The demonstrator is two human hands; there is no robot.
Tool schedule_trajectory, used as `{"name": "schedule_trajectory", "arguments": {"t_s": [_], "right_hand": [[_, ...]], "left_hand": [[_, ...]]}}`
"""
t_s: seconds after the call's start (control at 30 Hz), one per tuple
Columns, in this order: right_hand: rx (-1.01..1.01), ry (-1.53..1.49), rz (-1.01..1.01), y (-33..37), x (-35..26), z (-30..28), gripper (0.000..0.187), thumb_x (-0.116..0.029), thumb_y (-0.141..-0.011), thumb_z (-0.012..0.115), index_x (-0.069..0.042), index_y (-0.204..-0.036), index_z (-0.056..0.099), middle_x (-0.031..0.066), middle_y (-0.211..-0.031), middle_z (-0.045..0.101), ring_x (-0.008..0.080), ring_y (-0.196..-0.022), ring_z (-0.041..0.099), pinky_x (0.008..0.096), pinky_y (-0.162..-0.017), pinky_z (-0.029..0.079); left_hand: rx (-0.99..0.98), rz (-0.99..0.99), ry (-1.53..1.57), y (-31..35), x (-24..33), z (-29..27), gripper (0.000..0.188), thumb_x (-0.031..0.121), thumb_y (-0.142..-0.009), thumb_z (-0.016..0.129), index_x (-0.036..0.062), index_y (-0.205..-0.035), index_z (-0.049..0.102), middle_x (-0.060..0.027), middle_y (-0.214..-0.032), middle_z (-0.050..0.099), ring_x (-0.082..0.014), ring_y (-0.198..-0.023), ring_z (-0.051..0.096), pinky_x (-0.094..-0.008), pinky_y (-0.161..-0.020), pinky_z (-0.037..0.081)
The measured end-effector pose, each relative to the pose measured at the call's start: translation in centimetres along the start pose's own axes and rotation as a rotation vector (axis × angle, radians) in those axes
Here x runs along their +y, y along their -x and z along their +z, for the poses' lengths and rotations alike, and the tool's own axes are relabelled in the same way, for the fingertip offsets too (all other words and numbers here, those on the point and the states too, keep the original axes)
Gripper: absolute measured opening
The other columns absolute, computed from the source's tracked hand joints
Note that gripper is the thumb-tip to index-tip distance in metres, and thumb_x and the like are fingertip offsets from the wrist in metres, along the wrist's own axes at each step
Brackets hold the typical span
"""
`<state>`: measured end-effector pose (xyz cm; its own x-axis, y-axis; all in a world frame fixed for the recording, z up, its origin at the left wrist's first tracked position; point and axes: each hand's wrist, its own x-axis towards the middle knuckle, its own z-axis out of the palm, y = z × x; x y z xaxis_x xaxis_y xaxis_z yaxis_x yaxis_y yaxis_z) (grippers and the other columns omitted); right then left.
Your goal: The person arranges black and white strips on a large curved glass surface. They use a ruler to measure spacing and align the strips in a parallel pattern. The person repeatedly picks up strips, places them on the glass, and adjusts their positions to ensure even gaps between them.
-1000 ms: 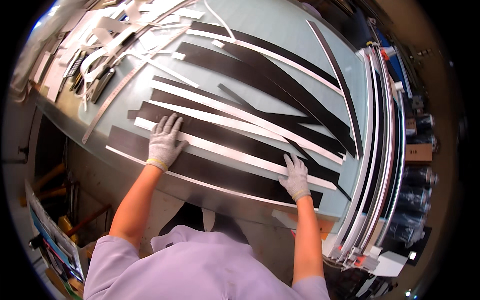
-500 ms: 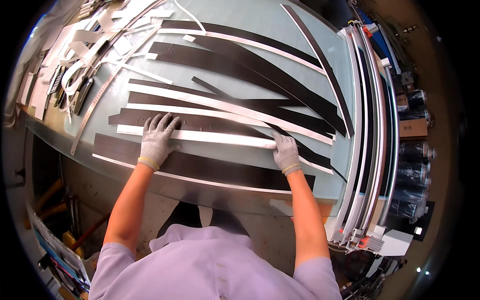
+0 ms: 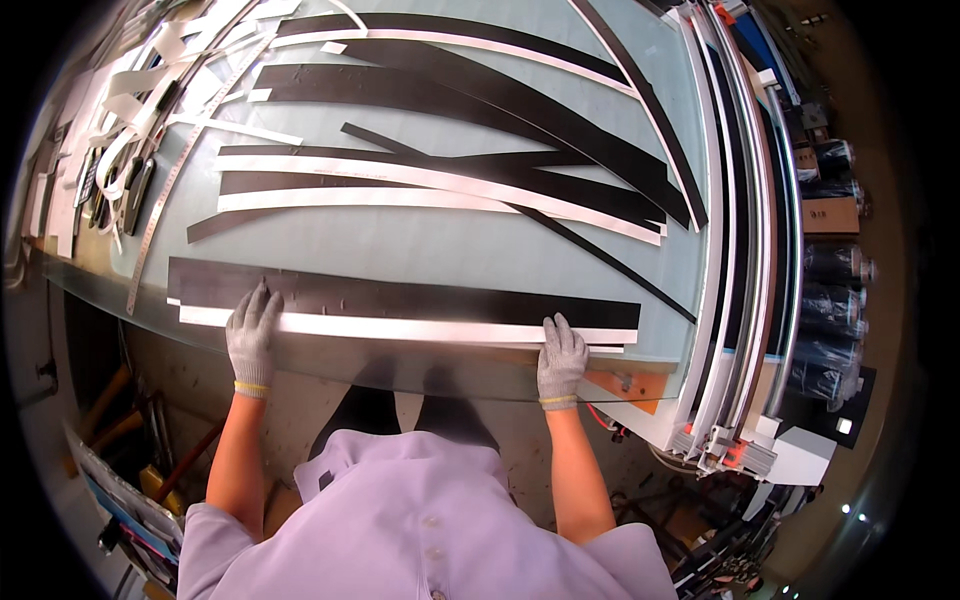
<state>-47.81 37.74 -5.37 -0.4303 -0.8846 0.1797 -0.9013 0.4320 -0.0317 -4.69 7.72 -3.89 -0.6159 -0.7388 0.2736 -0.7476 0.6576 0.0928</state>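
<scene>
A long black strip with a white lower band (image 3: 420, 300) lies along the near table edge, over another strip of which thin edges peek out. My left hand (image 3: 254, 325), in a grey knitted glove, grips its white band near the left end, fingers up over the black part. My right hand (image 3: 563, 358), gloved alike, holds the near edge toward the right end, fingertips on the white band. Both thumbs are mostly hidden. Farther up lie more black strips, among them a white-edged strip (image 3: 440, 187) and a narrow black strip (image 3: 610, 262).
The glass-topped table (image 3: 330, 232) carries a long ruler (image 3: 180, 180), knives (image 3: 137, 195) and a heap of white strips (image 3: 150, 85) at the left. A long rail frame (image 3: 745, 250) stands along the right side. Wrapped rolls (image 3: 830, 305) and a cardboard box (image 3: 831, 214) are beyond it.
Both hands have drawn the white-banded strip toward me, off the middle group and onto the strip at the near edge. My view has shifted slightly.
</scene>
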Motion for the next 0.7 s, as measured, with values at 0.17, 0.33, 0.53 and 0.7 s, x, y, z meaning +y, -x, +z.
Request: {"name": "schedule_trajectory", "arguments": {"t_s": [0.17,0.33,0.53,0.7], "right_hand": [[0.103,-0.017,-0.019,-4.3,2.4,-1.6,0.039,-0.012,-0.090,0.060,-0.009,-0.128,0.067,0.0081,-0.133,0.064,0.0315,-0.109,0.059,0.0463,-0.097,0.046],[0.171,-0.090,-0.040,-0.6,0.6,-4.1,0.035,-0.010,-0.090,0.061,-0.008,-0.124,0.070,0.0112,-0.130,0.065,0.0333,-0.112,0.060,0.0486,-0.096,0.046],[-0.071,-0.257,-0.034,0.7,0.0,-4.4,0.048,-0.027,-0.086,0.073,-0.008,-0.129,0.065,0.0131,-0.138,0.059,0.0358,-0.126,0.054,0.0518,-0.106,0.040],[0.057,-0.270,0.064,-6.1,3.5,-3.1,0.047,-0.022,-0.088,0.072,-0.007,-0.132,0.063,0.0168,-0.139,0.057,0.0391,-0.124,0.054,0.0511,-0.106,0.040]], "left_hand": [[-0.022,0.038,0.045,-6.7,1.2,-0.5,0.042,0.008,-0.090,0.057,0.0143,-0.130,0.067,-0.0091,-0.140,0.063,-0.0318,-0.129,0.057,-0.0455,-0.107,0.044],[0.028,0.056,-0.029,-2.7,0.1,-2.3,0.041,0.011,-0.089,0.057,0.0154,-0.128,0.070,-0.0090,-0.136,0.065,-0.0332,-0.130,0.056,-0.0467,-0.109,0.041],[-0.204,0.050,0.002,-0.2,-0.5,-3.1,0.075,0.036,-0.079,0.073,0.0145,-0.148,0.053,-0.0144,-0.158,0.044,-0.0377,-0.142,0.043,-0.0516,-0.116,0.034],[-0.158,-0.024,0.140,-5.0,4.4,-2.9,0.084,0.024,-0.071,0.085,0.0060,-0.146,0.052,-0.0134,-0.152,0.048,-0.0371,-0.140,0.044,-0.0521,-0.116,0.036]]}}
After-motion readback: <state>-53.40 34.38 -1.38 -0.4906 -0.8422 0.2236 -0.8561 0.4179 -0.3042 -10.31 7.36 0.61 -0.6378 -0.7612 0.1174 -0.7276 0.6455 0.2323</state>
